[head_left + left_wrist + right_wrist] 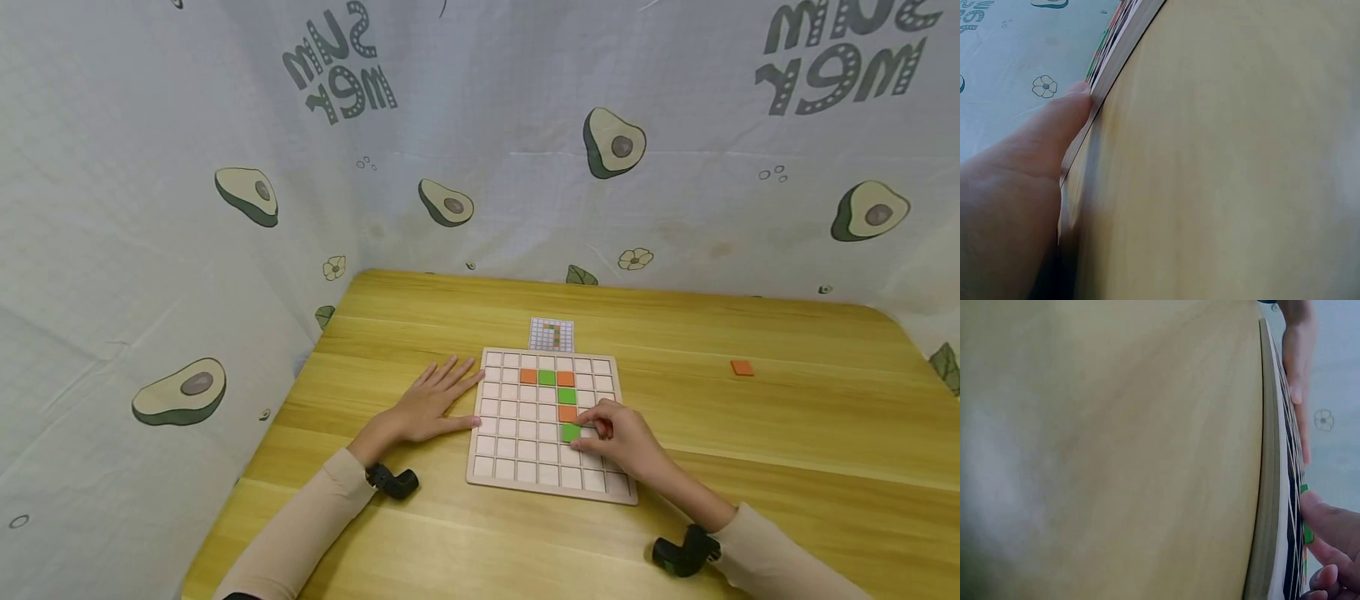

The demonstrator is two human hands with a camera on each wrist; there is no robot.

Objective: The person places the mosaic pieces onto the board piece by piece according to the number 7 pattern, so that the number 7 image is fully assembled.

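Note:
A wooden grid board (476,454) lies on the table with several orange and green square tiles set in its cells. Thumb and index finger of my right hand (618,437) pinch a green tile (571,432), the lowest of the column; the right wrist view shows this green tile (1307,532) between the fingers at the board's surface. Just above it sits an orange tile (567,413). My left hand (427,408) lies spread at the board's left side, fingers straight, with the thumb touching the edge. In the left wrist view only the thumb side of that hand (1029,162) shows.
Behind the board lies a small card (551,334) printed with a grid pattern. One loose orange tile (742,368) rests on the wooden table (787,417) at the right. A pale curtain (517,108) with avocado prints hangs behind and to the left.

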